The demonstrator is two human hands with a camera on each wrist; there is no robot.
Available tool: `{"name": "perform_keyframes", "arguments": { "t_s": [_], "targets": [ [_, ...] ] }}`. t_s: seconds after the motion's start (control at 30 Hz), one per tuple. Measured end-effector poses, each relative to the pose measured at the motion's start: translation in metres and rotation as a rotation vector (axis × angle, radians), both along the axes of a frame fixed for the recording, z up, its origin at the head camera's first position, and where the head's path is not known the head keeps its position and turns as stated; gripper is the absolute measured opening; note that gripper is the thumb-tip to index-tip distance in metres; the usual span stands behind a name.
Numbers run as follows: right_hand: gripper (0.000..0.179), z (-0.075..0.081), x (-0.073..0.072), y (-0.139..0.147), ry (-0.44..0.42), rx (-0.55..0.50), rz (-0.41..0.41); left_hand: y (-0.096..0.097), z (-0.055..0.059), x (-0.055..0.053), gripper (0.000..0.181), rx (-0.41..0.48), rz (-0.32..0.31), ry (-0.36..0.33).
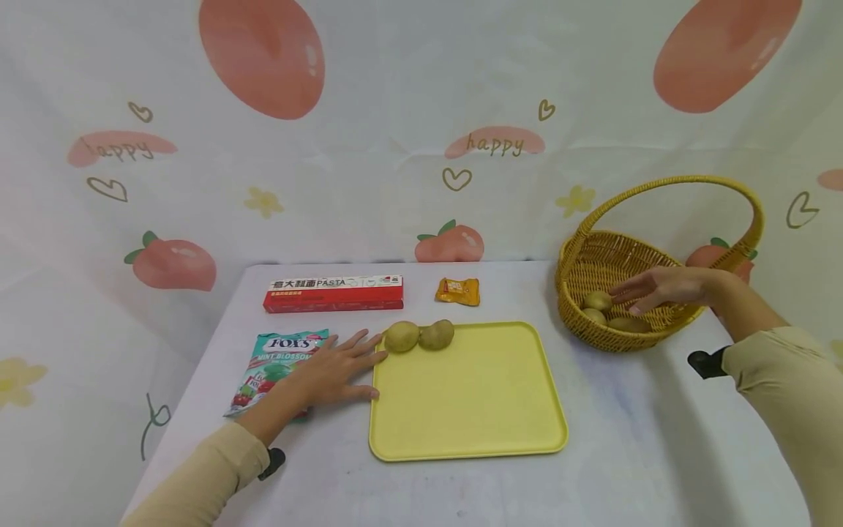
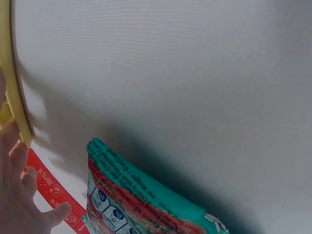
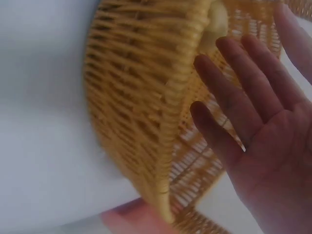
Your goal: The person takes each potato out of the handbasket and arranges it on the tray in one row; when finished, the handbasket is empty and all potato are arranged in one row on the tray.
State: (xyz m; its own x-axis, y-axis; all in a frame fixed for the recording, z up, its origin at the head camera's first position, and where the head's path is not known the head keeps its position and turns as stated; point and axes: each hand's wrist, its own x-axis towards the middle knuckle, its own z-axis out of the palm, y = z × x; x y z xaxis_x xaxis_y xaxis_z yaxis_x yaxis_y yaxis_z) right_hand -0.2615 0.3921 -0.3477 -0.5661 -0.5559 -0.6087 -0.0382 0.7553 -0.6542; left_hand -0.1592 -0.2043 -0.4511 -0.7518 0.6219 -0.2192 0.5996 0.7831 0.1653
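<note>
My left hand (image 1: 339, 372) lies with spread fingers at the left edge of the yellow tray (image 1: 469, 399), its fingertips close to the rim; whether they touch it I cannot tell. Two oval brownish-green pieces of produce (image 1: 419, 336), kiwis or potatoes, sit side by side in the tray's far left corner. My right hand (image 1: 673, 287) reaches over the wicker basket (image 1: 609, 338), fingers extended and holding nothing. Inside the basket, several similar oval pieces (image 1: 598, 301) lie below and left of that hand. In the right wrist view the fingers (image 3: 239, 92) are apart over the basket's rim.
A teal Fox's candy bag (image 1: 273, 366) lies beside and partly behind my left forearm. Farther back are a red-and-white pasta box (image 1: 334, 294) and a small orange packet (image 1: 458, 291). The basket's tall handle (image 1: 685, 179) arches above my right hand. A patterned cloth hangs behind the table.
</note>
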Motion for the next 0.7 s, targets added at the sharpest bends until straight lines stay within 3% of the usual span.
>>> {"name": "perform_keyframes", "arguments": {
  "t_s": [0.4,0.7],
  "targets": [
    [0.064,-0.019,-0.001,0.016,-0.139,0.040,-0.122,-0.001,-0.003,-0.001,0.078,-0.019,0.000,0.004],
    [0.060,-0.022,-0.004,0.010,-0.294,0.030,-0.241,-0.003,-0.006,-0.001,0.078,-0.016,-0.005,0.010]
  ]
}}
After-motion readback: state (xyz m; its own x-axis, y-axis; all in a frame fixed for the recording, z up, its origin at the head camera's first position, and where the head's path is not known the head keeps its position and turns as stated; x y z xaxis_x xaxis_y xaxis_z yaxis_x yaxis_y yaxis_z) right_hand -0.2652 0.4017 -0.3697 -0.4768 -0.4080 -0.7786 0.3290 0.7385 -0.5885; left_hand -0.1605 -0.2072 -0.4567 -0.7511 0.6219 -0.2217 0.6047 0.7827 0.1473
